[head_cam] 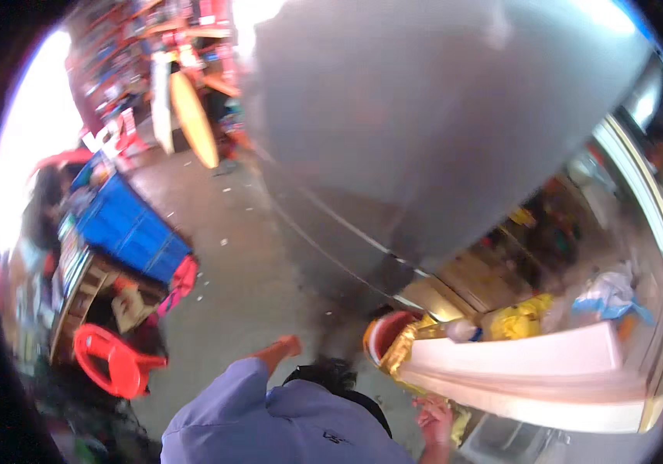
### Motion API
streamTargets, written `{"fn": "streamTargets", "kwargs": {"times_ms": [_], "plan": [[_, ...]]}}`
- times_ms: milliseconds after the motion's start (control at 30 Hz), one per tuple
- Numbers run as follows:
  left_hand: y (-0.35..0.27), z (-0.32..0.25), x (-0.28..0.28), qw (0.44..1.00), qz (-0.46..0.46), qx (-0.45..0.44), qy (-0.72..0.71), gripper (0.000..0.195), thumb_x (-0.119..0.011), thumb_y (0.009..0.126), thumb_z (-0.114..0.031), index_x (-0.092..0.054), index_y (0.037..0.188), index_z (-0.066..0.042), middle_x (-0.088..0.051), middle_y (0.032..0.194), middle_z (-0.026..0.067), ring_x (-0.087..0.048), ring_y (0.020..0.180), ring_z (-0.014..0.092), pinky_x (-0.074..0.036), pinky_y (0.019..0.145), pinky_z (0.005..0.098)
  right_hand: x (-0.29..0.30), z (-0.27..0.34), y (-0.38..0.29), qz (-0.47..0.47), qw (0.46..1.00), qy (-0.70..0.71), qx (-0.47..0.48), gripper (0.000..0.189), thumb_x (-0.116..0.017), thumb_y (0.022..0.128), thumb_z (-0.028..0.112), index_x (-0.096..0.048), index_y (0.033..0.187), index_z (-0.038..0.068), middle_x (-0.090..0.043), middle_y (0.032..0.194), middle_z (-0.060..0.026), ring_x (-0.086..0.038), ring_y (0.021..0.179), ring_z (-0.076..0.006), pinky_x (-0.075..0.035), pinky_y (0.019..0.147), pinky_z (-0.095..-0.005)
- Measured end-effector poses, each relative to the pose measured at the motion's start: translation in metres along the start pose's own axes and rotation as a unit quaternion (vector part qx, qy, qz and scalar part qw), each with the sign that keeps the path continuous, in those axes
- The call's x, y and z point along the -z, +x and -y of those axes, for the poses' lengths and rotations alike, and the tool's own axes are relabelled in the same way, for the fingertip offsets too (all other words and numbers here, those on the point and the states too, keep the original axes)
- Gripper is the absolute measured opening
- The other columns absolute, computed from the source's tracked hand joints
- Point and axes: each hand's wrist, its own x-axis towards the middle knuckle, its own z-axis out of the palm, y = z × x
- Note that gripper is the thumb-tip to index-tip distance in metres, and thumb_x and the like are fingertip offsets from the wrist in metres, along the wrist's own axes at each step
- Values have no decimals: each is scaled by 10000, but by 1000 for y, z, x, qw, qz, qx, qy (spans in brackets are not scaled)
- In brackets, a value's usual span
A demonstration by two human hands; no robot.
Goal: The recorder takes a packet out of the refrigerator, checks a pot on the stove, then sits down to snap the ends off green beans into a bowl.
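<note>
My left hand (291, 345) is small and blurred in front of a light purple shirt (302, 423), over the grey floor; whether its fingers are closed cannot be told. Low on the right is my right hand (436, 413), beside the edge of a stack of long pale boards (517, 362) and close to a crumpled yellowish thing (460, 428). Whether it touches or holds anything is unclear. Just above it stands a round red-lined container (390, 337) with shiny gold wrapping (401, 351) at its rim.
A large smooth grey surface (424, 116) fills the upper right. To the left are a blue bin (134, 223), a wooden shelf unit (79, 298) and a red plastic chair (120, 362). A yellow oblong board (192, 119) leans farther off. Clear plastic containers (502, 438) sit below the boards.
</note>
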Motion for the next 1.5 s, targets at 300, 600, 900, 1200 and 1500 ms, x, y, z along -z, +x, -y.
{"fn": "streamTargets", "kwargs": {"times_ms": [300,600,900,1200,1500], "plan": [[-130,-71,41,944,-200,-48,-259,279,-509,782,-301,-673,949,-149,-672,864,110,-642,815,283,-510,743,408,-27,-113,87,209,948,-195,-142,148,-478,853,68,-542,974,12,-614,858,-130,-612,590,-221,-516,530,-330],[-186,123,-80,860,-197,327,-339,369,-493,804,-322,-646,989,-41,-630,1032,197,-605,988,340,-493,822,438,-92,-128,176,286,877,-330,-200,156,-538,771,64,-594,916,75,-590,743,-67,-576,595,-183,-504,573,-356],[-156,216,-154,890,-151,341,-262,321,-498,750,-257,-676,953,-84,-649,995,154,-629,916,315,-495,799,417,-323,-125,282,352,801,-449,-181,161,-524,788,64,-586,936,59,-596,756,-82,-584,597,-194,-504,556,-353],[-165,350,21,717,-258,409,-502,376,-452,830,-319,-657,1019,-68,-607,1101,185,-569,1054,349,-456,905,425,-522,-172,363,357,753,-517,-197,168,-509,806,64,-577,958,41,-604,770,-98,-592,599,-206,-504,537,-348],[-102,491,154,736,-255,392,-489,364,-437,814,-280,-655,968,-32,-613,1063,204,-587,1007,365,-461,888,438,-737,-212,490,337,744,-537,-210,177,-494,825,64,-568,981,23,-612,785,-115,-600,601,-219,-505,517,-344]]}}
